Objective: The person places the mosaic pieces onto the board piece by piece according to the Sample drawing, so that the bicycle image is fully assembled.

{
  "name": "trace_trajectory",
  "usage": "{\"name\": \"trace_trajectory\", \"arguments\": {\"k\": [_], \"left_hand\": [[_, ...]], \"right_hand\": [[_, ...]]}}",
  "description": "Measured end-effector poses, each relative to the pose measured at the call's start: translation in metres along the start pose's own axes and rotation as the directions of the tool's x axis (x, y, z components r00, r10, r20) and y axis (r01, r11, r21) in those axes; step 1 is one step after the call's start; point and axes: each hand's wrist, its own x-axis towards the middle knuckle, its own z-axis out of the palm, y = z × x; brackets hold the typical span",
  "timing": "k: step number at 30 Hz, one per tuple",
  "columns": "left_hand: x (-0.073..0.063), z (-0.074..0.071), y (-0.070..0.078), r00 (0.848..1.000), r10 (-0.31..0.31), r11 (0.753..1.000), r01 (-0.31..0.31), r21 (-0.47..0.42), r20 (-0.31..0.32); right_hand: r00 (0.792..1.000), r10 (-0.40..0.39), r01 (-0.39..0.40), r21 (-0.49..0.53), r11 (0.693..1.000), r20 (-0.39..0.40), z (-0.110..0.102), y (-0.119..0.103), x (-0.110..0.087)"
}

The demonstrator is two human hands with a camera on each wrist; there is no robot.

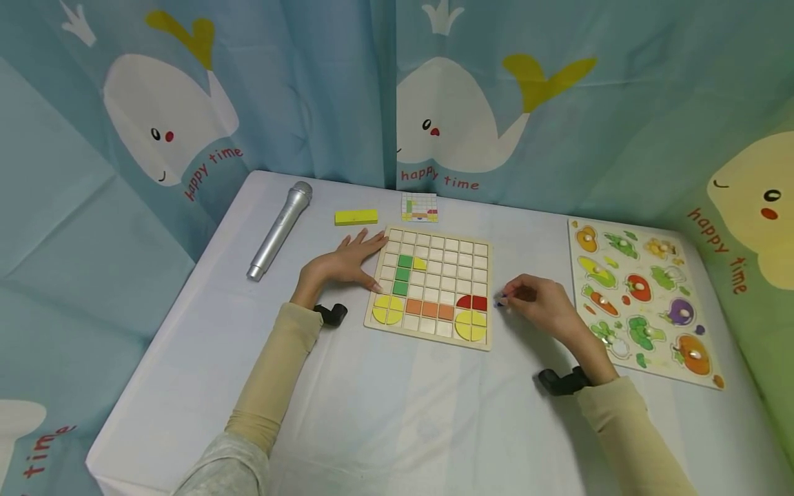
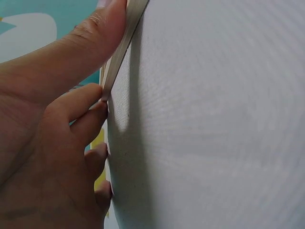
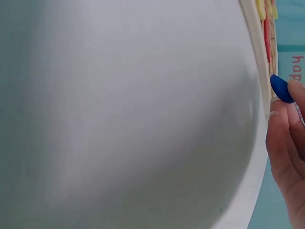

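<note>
A square wooden grid board point(image 1: 431, 331) lies mid-table, with green, yellow, orange and red pieces set in some of its cells. My left hand point(image 1: 344, 264) rests at the board's left side, fingers spread, the thumb on its edge. In the left wrist view, the thumb point(image 2: 102, 33) lies along the wooden rim. Just right of the board, my right hand point(image 1: 542, 306) pinches a small blue piece point(image 3: 281, 88) between thumb and fingers. Part of that piece is hidden by the fingertips.
Behind the board are a patterned card point(image 1: 419, 207) and a yellow block point(image 1: 356, 218). A silver microphone point(image 1: 280, 231) lies at the left. On the right is a vegetable peg puzzle point(image 1: 651, 303). A printed curtain point(image 1: 347, 89) hangs along the table's back edge.
</note>
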Motion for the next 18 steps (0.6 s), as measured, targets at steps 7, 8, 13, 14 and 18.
{"name": "trace_trajectory", "arguments": {"k": [7, 8, 13, 14, 18], "left_hand": [[0.000, -0.001, -0.001, 1.000, 0.000, 1.000, 0.000, -0.005, -0.001], [0.001, -0.002, -0.001, 1.000, 0.000, 1.000, 0.000, -0.007, -0.001], [0.000, -0.002, 0.000, 1.000, -0.004, 1.000, 0.004, -0.003, 0.000], [0.000, -0.001, 0.000, 1.000, -0.006, 1.000, 0.006, -0.002, 0.001], [0.000, -0.001, 0.001, 1.000, -0.009, 1.000, 0.009, 0.000, 0.001]], "right_hand": [[0.999, -0.051, 0.050, 0.060, 0.997, 0.003, 0.002, -0.011, 0.001], [0.999, -0.054, 0.053, 0.071, 0.996, 0.008, 0.002, -0.013, 0.001], [0.998, -0.057, 0.052, 0.139, 0.989, 0.037, 0.008, -0.021, 0.001], [0.997, -0.059, 0.052, 0.149, 0.987, 0.042, 0.009, -0.023, 0.000], [0.996, -0.069, 0.058, 0.177, 0.982, 0.054, 0.016, -0.031, -0.001]]}}
